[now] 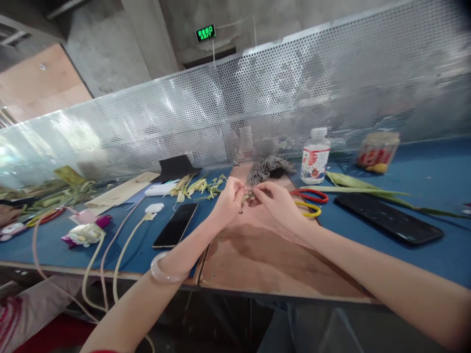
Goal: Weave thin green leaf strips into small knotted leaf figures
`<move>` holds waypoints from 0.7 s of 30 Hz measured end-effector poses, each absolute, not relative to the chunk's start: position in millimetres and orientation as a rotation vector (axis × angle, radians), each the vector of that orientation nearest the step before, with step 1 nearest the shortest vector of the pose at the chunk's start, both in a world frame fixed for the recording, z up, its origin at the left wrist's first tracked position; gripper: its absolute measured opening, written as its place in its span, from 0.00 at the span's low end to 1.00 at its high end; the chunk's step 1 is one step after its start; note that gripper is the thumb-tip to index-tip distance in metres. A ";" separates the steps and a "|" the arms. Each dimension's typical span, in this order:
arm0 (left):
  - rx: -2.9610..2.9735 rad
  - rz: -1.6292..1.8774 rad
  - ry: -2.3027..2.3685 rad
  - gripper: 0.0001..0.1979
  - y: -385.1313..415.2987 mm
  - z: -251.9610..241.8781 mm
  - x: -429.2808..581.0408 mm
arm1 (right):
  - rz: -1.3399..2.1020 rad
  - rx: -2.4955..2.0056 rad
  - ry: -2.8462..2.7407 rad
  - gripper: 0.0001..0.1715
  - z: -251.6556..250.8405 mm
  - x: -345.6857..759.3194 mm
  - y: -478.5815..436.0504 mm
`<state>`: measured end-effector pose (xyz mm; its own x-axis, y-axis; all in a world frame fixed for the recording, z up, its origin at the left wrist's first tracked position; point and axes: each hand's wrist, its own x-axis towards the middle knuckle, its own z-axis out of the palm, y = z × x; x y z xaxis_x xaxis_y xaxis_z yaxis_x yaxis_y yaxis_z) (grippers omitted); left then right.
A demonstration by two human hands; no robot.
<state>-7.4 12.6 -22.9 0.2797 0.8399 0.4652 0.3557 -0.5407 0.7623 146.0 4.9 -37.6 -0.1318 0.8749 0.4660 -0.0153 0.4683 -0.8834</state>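
Observation:
Over the bare wooden part of the table (253,267), my left hand (228,202) and my right hand (275,200) meet with fingertips almost touching. Both are closed in a pinch around a small pale-green piece (247,195), perhaps plant matter, too small and blurred to name. A bangle (167,269) is on my left forearm. Just beyond my hands lies a bundle of grey cord (267,169). Scissors with red and yellow handles (312,210) rest beside my right wrist, partly hidden by it. Cut pale-green leaf pieces (196,186) lie left of my left hand.
Phones lie at left (175,225) and right (390,218). A white bottle (315,156), a jar (379,151) and long green leaves (353,184) are at the right. Charging cables (119,257) hang over the front edge at left. A perforated metal screen (235,108) borders the back.

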 end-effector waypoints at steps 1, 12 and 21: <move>2.058 1.217 1.094 0.04 11.7 -22.2 -7.4 | 0.928 -0.776 -1.509 0.09 -38.0 145.9 5.3; 2.295 1.269 1.154 0.02 9.7 -19.7 -10.6 | 1.031 -0.690 -1.518 0.10 -42.8 145.3 9.1; 2.344 1.269 1.135 0.02 9.0 -18.9 -11.8 | 1.039 -0.703 -1.495 0.11 -40.2 145.5 6.2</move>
<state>-11.8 9.0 -18.9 0.3198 0.7307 0.6032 0.5183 -0.6679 0.5342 145.5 6.2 -40.2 -0.1931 0.8728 0.4482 -0.1157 0.4334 -0.8937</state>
